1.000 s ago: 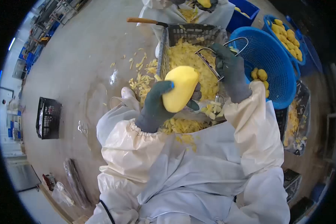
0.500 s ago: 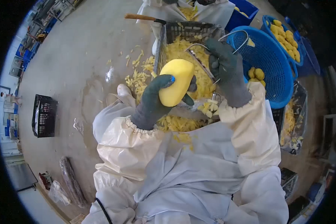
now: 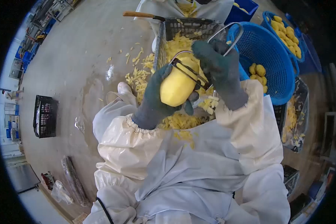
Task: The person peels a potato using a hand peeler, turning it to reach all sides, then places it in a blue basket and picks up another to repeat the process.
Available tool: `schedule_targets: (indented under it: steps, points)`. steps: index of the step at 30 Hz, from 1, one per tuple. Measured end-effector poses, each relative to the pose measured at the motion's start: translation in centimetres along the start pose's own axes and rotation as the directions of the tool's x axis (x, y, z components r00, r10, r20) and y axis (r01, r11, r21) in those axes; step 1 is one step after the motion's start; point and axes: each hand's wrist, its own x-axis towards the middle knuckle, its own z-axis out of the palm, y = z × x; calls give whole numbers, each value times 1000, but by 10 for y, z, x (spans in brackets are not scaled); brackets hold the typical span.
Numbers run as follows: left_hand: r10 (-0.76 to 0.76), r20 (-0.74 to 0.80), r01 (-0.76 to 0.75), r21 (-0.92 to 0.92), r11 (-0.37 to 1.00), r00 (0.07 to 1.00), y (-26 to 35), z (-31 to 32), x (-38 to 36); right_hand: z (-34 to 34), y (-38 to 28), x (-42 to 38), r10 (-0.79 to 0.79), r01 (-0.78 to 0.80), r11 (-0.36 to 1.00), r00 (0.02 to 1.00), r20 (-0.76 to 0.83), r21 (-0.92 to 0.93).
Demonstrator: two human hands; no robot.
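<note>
Mango [image 3: 175, 89] clenched in left hand [image 3: 156, 99] fingers, above grey crate [image 3: 190, 28]; right hand [image 3: 218, 71] grips peeler [image 3: 186, 71] touching mango top.

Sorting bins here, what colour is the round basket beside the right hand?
Blue, seen clearly in the head view: the round basket with peeled yellow pieces inside.

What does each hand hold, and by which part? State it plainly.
The left hand grips a peeled yellow fruit around its lower half, fingers wrapped behind it. The right hand holds a wire-frame peeler by its looped metal handle, blade against the fruit's top.
</note>
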Motion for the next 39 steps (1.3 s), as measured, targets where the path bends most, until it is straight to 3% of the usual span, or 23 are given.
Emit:
schedule_targets:
  steps: [1,2,3,4,5,6,7,9,11,13,15,16,20,21,23,24,25,27,28,30,33,37,39]
  points:
    - [-10,-8,10,1,1000,1000,-1,-1,0,0,-3,1,41,-43,998,999,-30,-43]
    - [-20,-16,20,2,1000,1000,-1,1,-1,-14,11,12,-194,167,918,980,-38,-360]
    - [-29,-24,29,2,1000,999,-1,3,-2,-39,41,32,-409,333,697,912,30,-635]
    - [-35,-28,34,-56,998,999,2,7,-2,-49,68,49,-575,425,372,804,155,-825]
    - [-38,-34,34,-116,993,999,5,12,-2,-40,71,52,-427,398,824,904,21,-403]
    - [-32,-45,23,-189,982,998,5,13,-3,-26,63,49,-257,275,942,960,-114,191]
    - [-46,-5,43,-223,974,999,3,10,-4,-29,50,38,-69,56,928,997,22,368]
    - [-91,84,111,-265,958,992,5,2,0,-16,21,14,-12,4,985,999,46,171]
    - [57,17,-58,86,995,998,1,12,-5,-4,7,3,-3,3,1000,1000,6,29]
    - [76,32,-80,143,986,997,0,13,-6,-11,30,16,2,0,991,1000,-19,136]
    - [-46,111,56,-92,994,993,3,5,-2,-28,52,36,-43,45,999,986,-158,4]
    - [-43,82,51,-99,994,996,6,6,-2,-33,61,44,-76,64,996,970,-229,-60]
    - [-1,-51,-6,-146,989,999,3,6,-4,-8,2,9,209,-187,934,977,-42,304]
    - [4,-79,-15,-141,990,997,1,2,-3,0,-7,-2,127,-123,972,992,-7,201]
    - [163,-112,-125,284,951,980,-2,-2,-5,11,-19,-16,-33,33,999,995,92,0]
    - [283,-15,-227,557,799,959,-5,-7,-6,10,-11,-11,-53,56,996,998,41,-67]
    - [400,85,-304,796,523,913,-8,-12,-7,9,4,-2,-78,75,988,997,-10,-133]
    - [556,298,-332,942,-42,776,-8,-20,-9,9,17,19,-74,84,943,996,-43,322]
    - [563,335,-339,935,-102,756,-8,-20,-8,-4,35,39,-83,120,956,986,-143,268]
    - [566,304,-356,934,-19,766,-4,-23,-7,-30,58,52,-130,147,988,963,-236,55]
    - [614,194,-377,908,183,765,-3,-33,-5,-32,54,38,-213,205,973,975,-69,-104]
    - [733,256,-396,918,19,630,-23,-38,-1,-36,66,49,-208,209,976,978,21,-53]
    - [764,46,-414,860,297,644,-30,-9,4,-40,62,47,-186,186,982,982,27,1]
